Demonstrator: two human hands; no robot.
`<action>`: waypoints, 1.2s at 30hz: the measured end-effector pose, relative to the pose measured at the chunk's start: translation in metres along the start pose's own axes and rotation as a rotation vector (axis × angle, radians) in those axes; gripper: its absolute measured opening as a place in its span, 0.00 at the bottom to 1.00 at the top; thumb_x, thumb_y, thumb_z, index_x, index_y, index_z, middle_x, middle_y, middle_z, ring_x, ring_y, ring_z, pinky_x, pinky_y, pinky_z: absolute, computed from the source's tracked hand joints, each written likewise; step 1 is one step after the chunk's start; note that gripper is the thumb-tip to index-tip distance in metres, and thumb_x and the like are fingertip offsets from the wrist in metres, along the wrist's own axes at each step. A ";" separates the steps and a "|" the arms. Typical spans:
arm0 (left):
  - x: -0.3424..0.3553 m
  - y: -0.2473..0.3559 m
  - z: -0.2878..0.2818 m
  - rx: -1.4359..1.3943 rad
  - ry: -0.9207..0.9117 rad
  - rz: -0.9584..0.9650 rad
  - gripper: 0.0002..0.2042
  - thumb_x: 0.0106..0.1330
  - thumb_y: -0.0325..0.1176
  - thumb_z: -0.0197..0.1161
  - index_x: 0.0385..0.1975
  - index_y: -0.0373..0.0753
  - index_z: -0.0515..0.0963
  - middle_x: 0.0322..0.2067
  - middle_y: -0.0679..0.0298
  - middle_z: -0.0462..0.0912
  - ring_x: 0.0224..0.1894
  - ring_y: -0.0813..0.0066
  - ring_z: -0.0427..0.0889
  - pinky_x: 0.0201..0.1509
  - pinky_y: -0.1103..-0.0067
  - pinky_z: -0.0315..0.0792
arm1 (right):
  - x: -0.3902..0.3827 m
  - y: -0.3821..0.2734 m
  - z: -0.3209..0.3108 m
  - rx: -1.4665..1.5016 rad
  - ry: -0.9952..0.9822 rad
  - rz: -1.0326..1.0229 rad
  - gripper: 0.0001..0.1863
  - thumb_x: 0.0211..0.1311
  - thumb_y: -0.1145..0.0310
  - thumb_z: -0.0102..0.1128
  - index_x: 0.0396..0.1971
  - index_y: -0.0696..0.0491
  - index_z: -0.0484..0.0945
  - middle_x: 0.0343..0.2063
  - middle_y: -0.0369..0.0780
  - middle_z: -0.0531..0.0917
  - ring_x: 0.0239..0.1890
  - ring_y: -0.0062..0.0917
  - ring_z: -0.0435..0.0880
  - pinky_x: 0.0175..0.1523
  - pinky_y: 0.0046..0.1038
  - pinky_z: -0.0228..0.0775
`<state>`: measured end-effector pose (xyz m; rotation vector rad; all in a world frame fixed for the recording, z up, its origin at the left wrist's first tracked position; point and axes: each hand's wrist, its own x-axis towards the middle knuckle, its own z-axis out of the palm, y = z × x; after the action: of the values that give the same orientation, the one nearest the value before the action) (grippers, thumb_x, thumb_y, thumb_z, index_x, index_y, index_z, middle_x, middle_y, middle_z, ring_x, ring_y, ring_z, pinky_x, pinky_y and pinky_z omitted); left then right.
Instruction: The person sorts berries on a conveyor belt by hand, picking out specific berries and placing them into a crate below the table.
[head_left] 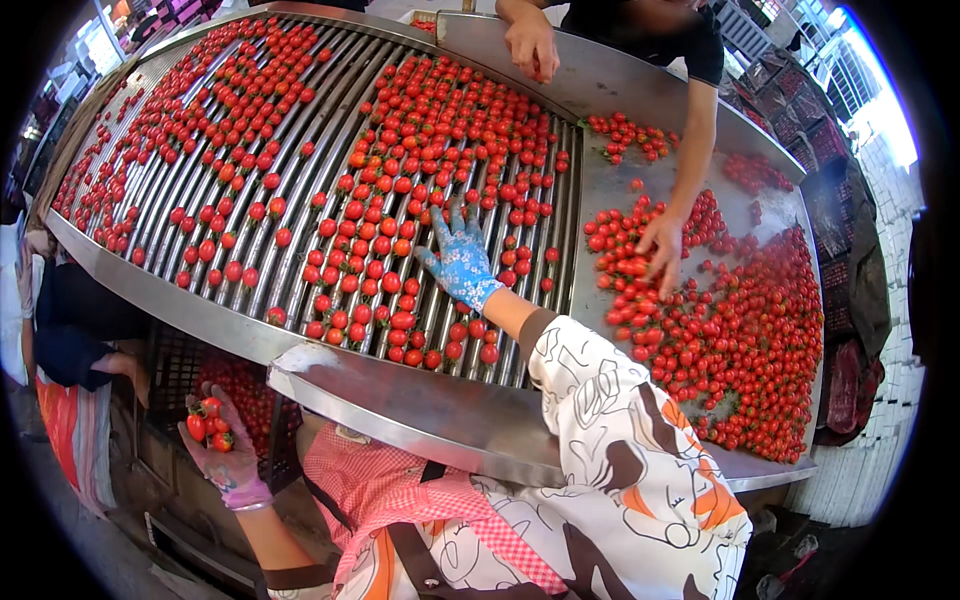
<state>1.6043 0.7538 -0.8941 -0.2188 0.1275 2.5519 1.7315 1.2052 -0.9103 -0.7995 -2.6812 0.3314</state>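
My left hand (236, 470), in a pink and pale glove, is held palm up below the near edge of the sorting table. Its fingers curl around several red cherry tomatoes (209, 424). Over the metal rollers (345, 85) reaches my right hand (462, 265), wearing a blue flowered glove. Its fingers are spread among the loose cherry tomatoes (450, 120) and touch some of them; I see nothing gripped in it. Tomatoes lie across the rollers in a dense patch beyond that hand and more thinly toward the left.
At the right, a metal tray (592, 290) bears a large heap of tomatoes. Across from me a co-worker's hand (662, 250) touches that heap; their other hand (533, 48) is by the far rim. A dark crate (285, 440) of tomatoes stands under the near edge. Another person (75, 320) is at left.
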 end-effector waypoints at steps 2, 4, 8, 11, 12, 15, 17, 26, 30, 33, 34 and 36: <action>0.008 0.030 -0.039 -0.032 0.207 0.111 0.25 0.67 0.44 0.54 0.62 0.42 0.64 0.63 0.56 0.64 0.65 0.60 0.62 0.63 0.59 0.67 | -0.014 0.004 -0.001 -0.041 0.023 -0.123 0.41 0.60 0.46 0.53 0.67 0.53 0.53 0.66 0.57 0.51 0.69 0.55 0.47 0.69 0.53 0.42; 0.014 0.071 -0.090 0.080 0.378 0.314 0.29 0.65 0.42 0.57 0.62 0.36 0.61 0.62 0.53 0.65 0.63 0.55 0.64 0.62 0.61 0.69 | -0.040 -0.004 -0.010 -0.083 -0.136 -0.245 0.42 0.60 0.46 0.54 0.67 0.54 0.52 0.66 0.57 0.51 0.69 0.53 0.48 0.70 0.53 0.39; 0.036 0.128 -0.138 0.140 0.603 0.512 0.33 0.61 0.41 0.61 0.63 0.32 0.58 0.60 0.49 0.66 0.61 0.51 0.67 0.61 0.56 0.70 | -0.104 -0.015 -0.012 -0.021 -0.324 -0.414 0.41 0.59 0.50 0.56 0.69 0.49 0.51 0.67 0.56 0.49 0.70 0.54 0.46 0.70 0.54 0.36; 0.054 0.143 -0.114 0.353 0.699 0.424 0.33 0.62 0.53 0.52 0.65 0.44 0.59 0.65 0.59 0.60 0.68 0.51 0.55 0.68 0.49 0.50 | -0.119 -0.005 -0.022 -0.012 -0.297 -0.452 0.38 0.62 0.49 0.54 0.68 0.45 0.53 0.69 0.53 0.46 0.71 0.52 0.43 0.71 0.53 0.35; 0.060 0.144 -0.108 0.459 0.719 0.367 0.33 0.62 0.55 0.50 0.66 0.47 0.58 0.67 0.61 0.58 0.69 0.52 0.52 0.70 0.48 0.45 | -0.122 -0.003 -0.026 -0.018 -0.311 -0.453 0.37 0.61 0.51 0.54 0.68 0.45 0.54 0.69 0.52 0.46 0.70 0.53 0.45 0.71 0.53 0.35; 0.068 0.167 -0.098 0.553 0.522 0.443 0.27 0.65 0.54 0.47 0.60 0.48 0.67 0.61 0.63 0.67 0.66 0.60 0.58 0.67 0.55 0.53 | -0.102 -0.005 -0.021 0.153 -0.278 -0.585 0.35 0.61 0.54 0.56 0.67 0.46 0.57 0.68 0.53 0.50 0.69 0.54 0.48 0.71 0.53 0.37; 0.074 0.149 -0.077 0.854 0.442 0.655 0.24 0.68 0.49 0.46 0.59 0.45 0.69 0.61 0.62 0.68 0.66 0.62 0.60 0.67 0.62 0.54 | -0.066 -0.030 -0.027 0.256 -0.161 -0.553 0.35 0.60 0.56 0.56 0.66 0.50 0.58 0.66 0.54 0.54 0.68 0.55 0.51 0.70 0.52 0.40; 0.027 -0.178 0.087 2.259 -0.465 0.895 0.21 0.56 0.26 0.63 0.53 0.40 0.73 0.51 0.53 0.76 0.57 0.56 0.72 0.59 0.68 0.69 | 0.099 -0.078 0.038 0.040 0.104 -0.047 0.41 0.60 0.42 0.47 0.67 0.52 0.54 0.67 0.54 0.53 0.70 0.51 0.47 0.70 0.55 0.29; 0.031 -0.184 0.089 2.274 -0.396 0.754 0.22 0.59 0.27 0.63 0.54 0.37 0.70 0.52 0.53 0.75 0.57 0.53 0.72 0.60 0.66 0.66 | 0.088 -0.112 0.041 0.063 0.126 -0.215 0.37 0.59 0.45 0.48 0.65 0.51 0.59 0.66 0.54 0.56 0.69 0.50 0.50 0.70 0.55 0.32; 0.034 -0.180 0.079 2.294 -0.434 0.817 0.25 0.59 0.28 0.62 0.58 0.37 0.66 0.54 0.53 0.73 0.57 0.54 0.72 0.60 0.66 0.66 | 0.050 -0.127 0.045 0.138 0.138 -0.300 0.40 0.57 0.45 0.52 0.65 0.53 0.59 0.65 0.56 0.56 0.68 0.52 0.51 0.71 0.51 0.34; 0.033 -0.181 0.077 2.315 -0.408 0.789 0.25 0.59 0.28 0.62 0.58 0.37 0.65 0.54 0.52 0.73 0.57 0.54 0.71 0.61 0.66 0.65 | 0.038 -0.123 0.044 0.197 0.098 -0.386 0.41 0.56 0.44 0.53 0.64 0.54 0.60 0.65 0.56 0.57 0.68 0.52 0.52 0.71 0.52 0.35; 0.034 -0.181 0.073 2.299 -0.407 0.797 0.25 0.60 0.28 0.61 0.58 0.38 0.65 0.55 0.53 0.72 0.58 0.55 0.70 0.62 0.66 0.64 | 0.004 -0.123 0.037 0.170 0.057 -0.492 0.40 0.56 0.44 0.55 0.64 0.54 0.60 0.64 0.55 0.59 0.67 0.51 0.53 0.71 0.52 0.37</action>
<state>1.6664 0.9328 -0.8361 1.3128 2.8401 1.2699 1.6548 1.1020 -0.9055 -0.0877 -2.6385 0.3952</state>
